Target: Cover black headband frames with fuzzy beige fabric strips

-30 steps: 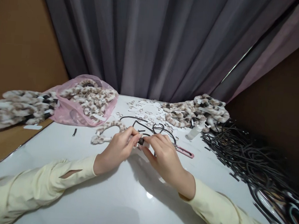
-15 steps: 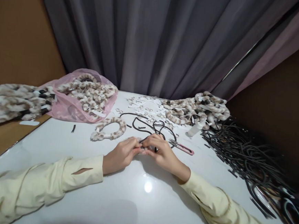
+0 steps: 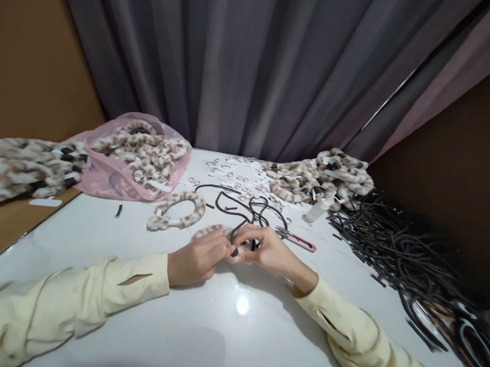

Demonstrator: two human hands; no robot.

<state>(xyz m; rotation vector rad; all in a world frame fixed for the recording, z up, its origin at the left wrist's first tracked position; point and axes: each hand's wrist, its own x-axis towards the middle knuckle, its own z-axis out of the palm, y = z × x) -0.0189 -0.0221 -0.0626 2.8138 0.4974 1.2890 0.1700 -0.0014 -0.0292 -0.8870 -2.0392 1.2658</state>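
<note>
My left hand (image 3: 199, 256) and my right hand (image 3: 271, 252) meet at the middle of the white table (image 3: 217, 322). Both pinch the end of a furry leopard-print piece (image 3: 212, 231) where a thin black band (image 3: 242, 220) comes out. The fingers of both hands are closed around that end, and the joint itself is mostly hidden by them. A finished furry hoop (image 3: 179, 209) lies just beyond my left hand. Pink-handled snips (image 3: 297, 241) lie just right of my right hand.
A pink bag (image 3: 114, 176) of furry hoops sits at the back left, more hoops (image 3: 21, 169) on a brown surface beside it. Another furry pile (image 3: 321, 181) lies back right by a small white bottle (image 3: 317, 210). Black bands (image 3: 412, 259) cover the right. Small metal rings (image 3: 237, 177) lie scattered.
My hands have shifted slightly toward me and the furry piece shows more beside my left fingers. The view has tilted a little; nothing else moved.
</note>
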